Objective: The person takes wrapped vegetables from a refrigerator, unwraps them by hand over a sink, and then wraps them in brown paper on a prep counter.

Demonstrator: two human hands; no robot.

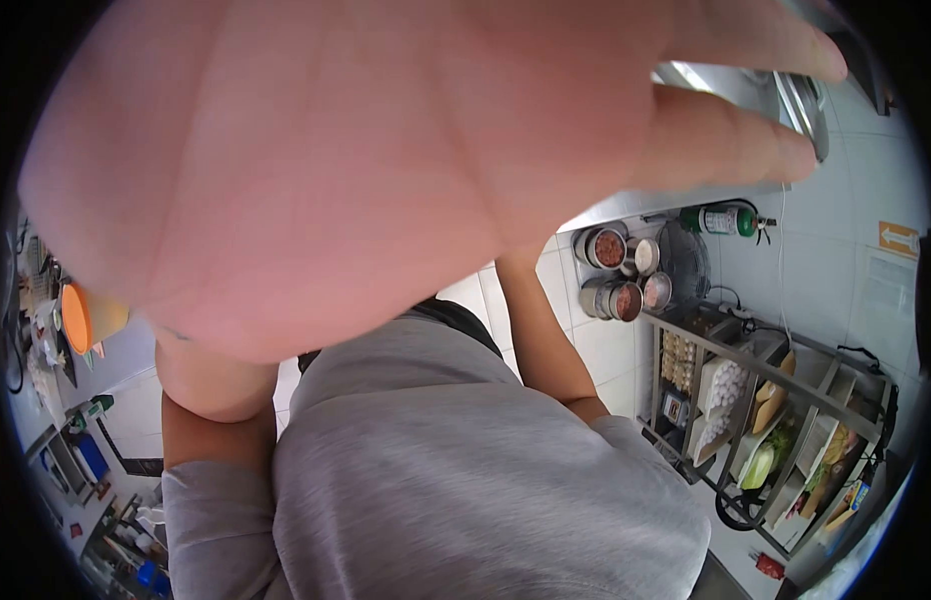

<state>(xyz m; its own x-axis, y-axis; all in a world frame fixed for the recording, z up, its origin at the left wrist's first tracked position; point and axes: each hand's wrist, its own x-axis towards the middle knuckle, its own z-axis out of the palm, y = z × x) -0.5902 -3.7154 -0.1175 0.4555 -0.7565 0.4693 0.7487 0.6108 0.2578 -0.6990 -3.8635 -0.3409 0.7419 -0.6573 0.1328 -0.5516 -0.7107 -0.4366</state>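
My left hand [366, 170] is raised very close to the camera, its palm filling most of the upper view. Two of its fingers stretch out apart toward the upper right, and nothing is seen in its grasp. Behind them shows part of a steel work surface [676, 200]. My right forearm [534, 320] reaches forward, but the hand at its end is hidden behind my left palm. I cannot see what it touches, if anything. A grey shirt [466, 470] covers my torso below.
Round metal containers [598, 298] with minced or chopped food stand right of centre. Beside them are a green fire extinguisher [721, 221] and a metal rack [786, 385] holding eggs and vegetables. An orange-lidded tub [78, 317] stands at left, above shelves with various items.
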